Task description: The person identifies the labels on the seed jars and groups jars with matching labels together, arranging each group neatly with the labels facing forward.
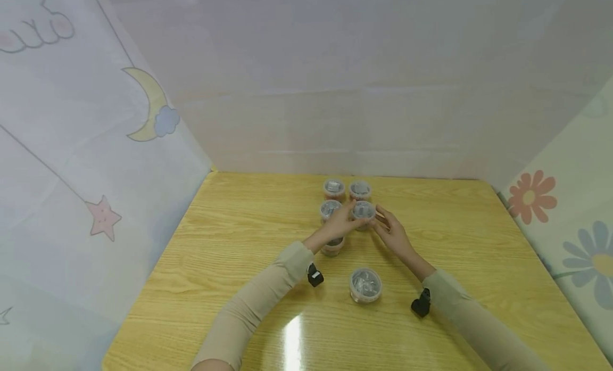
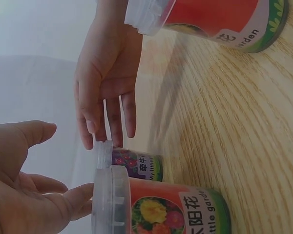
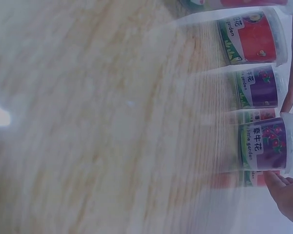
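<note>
Both hands are at a clear-lidded plastic tub [image 1: 363, 209] in the second row of a group, whose purple label with flowers and "little garden" shows on the tub [image 3: 263, 145] in the right wrist view. My left hand [image 1: 341, 222] comes in from its left, thumb and fingers spread around the lid's edge. At the opposite side, my right hand [image 1: 392, 235] has its fingertips by the rim. The right fingers look fairly straight in the left wrist view, beside the purple tub [image 2: 132, 163]. A red-labelled tub [image 2: 161, 209] stands close below the left hand [image 2: 34, 190].
Two tubs, a left one [image 1: 333, 189] and a right one [image 1: 360, 189], stand behind. Another tub [image 1: 329, 208] is left of the handled one, and one [image 1: 332, 247] sits partly under the left wrist. A separate tub [image 1: 365, 286] stands nearer on the wooden table [image 1: 230, 243].
</note>
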`<state>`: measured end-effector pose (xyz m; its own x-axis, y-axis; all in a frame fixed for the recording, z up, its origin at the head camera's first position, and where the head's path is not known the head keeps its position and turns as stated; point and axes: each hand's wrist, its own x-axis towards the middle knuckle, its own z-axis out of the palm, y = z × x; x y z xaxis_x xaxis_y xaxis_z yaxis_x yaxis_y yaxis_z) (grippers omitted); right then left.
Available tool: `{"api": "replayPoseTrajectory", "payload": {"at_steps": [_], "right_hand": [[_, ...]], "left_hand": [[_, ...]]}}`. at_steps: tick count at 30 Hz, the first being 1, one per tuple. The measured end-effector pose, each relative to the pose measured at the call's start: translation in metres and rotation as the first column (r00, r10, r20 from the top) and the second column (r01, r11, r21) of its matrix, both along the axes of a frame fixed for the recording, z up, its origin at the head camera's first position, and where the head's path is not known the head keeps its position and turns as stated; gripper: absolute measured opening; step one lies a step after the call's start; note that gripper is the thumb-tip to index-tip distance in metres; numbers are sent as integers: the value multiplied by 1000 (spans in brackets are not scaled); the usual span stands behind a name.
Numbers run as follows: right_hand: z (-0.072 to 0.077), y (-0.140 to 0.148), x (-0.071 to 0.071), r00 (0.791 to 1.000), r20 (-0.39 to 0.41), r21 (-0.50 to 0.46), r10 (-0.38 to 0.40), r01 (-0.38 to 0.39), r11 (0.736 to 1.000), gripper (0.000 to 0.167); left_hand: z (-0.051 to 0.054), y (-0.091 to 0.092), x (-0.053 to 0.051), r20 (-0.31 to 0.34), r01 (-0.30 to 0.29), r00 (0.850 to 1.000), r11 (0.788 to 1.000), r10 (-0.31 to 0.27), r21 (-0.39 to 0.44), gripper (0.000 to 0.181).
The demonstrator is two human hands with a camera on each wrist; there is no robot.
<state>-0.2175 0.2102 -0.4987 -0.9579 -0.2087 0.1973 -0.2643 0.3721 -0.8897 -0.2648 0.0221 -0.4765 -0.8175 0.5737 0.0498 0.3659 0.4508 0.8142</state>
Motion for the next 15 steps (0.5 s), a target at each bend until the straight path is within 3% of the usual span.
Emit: {"api": "replayPoseTrajectory", "payload": {"at_steps": [6,11,15], "right_hand": [[-16,10,-8,1000,-15,6,13,-13,1000,59],[5,6,4,999,-26,3,26,-26,1000,56],[10,4,10,999,-33,25,16,-15,1000,55]], "left_hand": [[0,-2,0,-11,-6,1000,1000,7,23,76],[-4,-5,2,9,5,1000,996,-6,94,72],[-9,-10,3,2,20,1000,990,-21,140,66]]}}
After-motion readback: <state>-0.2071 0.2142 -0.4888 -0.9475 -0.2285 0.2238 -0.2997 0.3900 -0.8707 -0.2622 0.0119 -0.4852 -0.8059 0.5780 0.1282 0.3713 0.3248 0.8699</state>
